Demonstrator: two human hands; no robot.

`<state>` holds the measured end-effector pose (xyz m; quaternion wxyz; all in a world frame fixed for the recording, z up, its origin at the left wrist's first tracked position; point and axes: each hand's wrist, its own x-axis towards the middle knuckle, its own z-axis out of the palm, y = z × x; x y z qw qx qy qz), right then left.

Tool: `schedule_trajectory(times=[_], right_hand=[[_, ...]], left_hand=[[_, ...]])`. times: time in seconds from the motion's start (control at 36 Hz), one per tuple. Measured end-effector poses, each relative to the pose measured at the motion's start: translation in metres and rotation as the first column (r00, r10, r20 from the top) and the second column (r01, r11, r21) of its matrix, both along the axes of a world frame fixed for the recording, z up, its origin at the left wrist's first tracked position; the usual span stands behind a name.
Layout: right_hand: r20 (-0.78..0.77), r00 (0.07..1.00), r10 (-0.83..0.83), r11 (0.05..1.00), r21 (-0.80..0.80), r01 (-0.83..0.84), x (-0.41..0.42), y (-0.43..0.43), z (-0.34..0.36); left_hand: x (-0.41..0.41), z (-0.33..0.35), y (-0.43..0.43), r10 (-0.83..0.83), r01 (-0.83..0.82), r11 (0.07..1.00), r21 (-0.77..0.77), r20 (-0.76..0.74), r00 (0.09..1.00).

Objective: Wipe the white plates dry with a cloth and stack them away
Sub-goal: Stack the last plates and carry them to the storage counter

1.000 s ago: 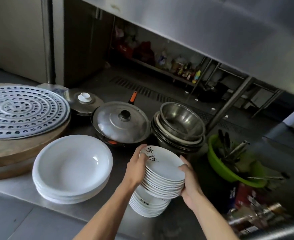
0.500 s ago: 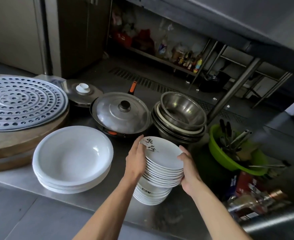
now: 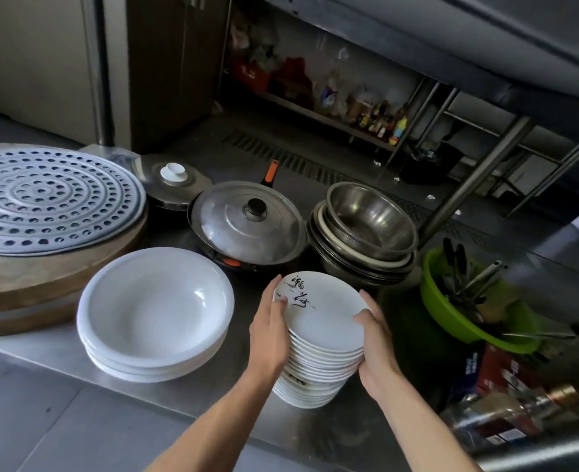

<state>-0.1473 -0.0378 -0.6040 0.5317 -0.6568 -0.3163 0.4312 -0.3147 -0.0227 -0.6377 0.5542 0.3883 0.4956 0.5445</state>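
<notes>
**Position.** The stack of small round white plates [image 3: 325, 321] stands on the stainless-steel counter [image 3: 52, 356], close to its near edge. The left hand [image 3: 269, 332] and right hand [image 3: 375, 345] hold it on opposite sides.

**Grip.** The left hand lies against the left flank of the stack, with its thumb on the top plate's face beside the black brush lettering. The right hand's fingers curl round the right flank, with its thumb over the top rim. Both hands clasp the upper plates.

**Orientation.** The stack's axis is near upright. The upper plates sit tilted and slightly offset from the lower ones. Whether they rest on the lower ones cannot be told. The lettering lies at the far-left rim.

**Clearance.**
- Left: a strip of bare counter, then the pile of large deep white plates [image 3: 155, 308].
- Behind: the black lidded frying pan [image 3: 247, 219] and the nested steel bowls [image 3: 369, 219], both near the stack.
- Right: a dark gap, then the green plastic basin of utensils [image 3: 434, 301].
- Far left: the perforated metal steamer tray on a round wooden board [image 3: 42, 195], well apart.
</notes>
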Motion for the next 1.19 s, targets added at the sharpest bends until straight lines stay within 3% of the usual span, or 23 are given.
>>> schedule_trajectory(times=[0.17,0.31,0.44,0.58,0.72,0.92,1.06,1.19], right_hand=[[-0.003,1.000,-0.026,0.997,0.066,0.027,-0.008,-0.012,-0.009],[0.034,0.998,-0.044,0.994,0.101,0.041,-0.012,-0.024,-0.015],[0.211,0.978,0.005,0.991,0.126,-0.033,-0.011,-0.033,-0.017],[0.445,0.868,0.221,0.971,-0.020,-0.237,0.012,-0.042,-0.014],[0.468,0.788,0.401,0.913,-0.140,-0.382,0.025,-0.052,-0.011],[0.650,0.643,0.404,0.897,-0.144,-0.418,0.023,-0.068,-0.031],[0.771,0.540,0.338,0.912,-0.127,-0.390,0.020,-0.069,-0.041],[0.789,0.519,0.329,0.908,-0.114,-0.403,0.020,-0.064,-0.042]], left_hand=[[-0.016,-0.007,0.003,-0.195,0.197,0.980,0.025,-0.078,0.978],[-0.018,-0.011,0.005,-0.227,0.233,0.971,0.051,-0.110,0.968],[-0.025,-0.016,0.007,-0.215,0.230,0.971,0.068,-0.178,0.960],[-0.032,-0.016,-0.002,-0.251,0.287,0.948,0.135,-0.235,0.939],[-0.033,-0.019,-0.005,-0.357,0.410,0.890,0.200,-0.252,0.899],[-0.030,-0.040,-0.004,-0.431,0.510,0.821,0.254,-0.310,0.848],[-0.033,-0.053,-0.008,-0.350,0.495,0.789,0.364,-0.396,0.849],[-0.041,-0.058,-0.001,-0.262,0.494,0.757,0.427,-0.494,0.829]])
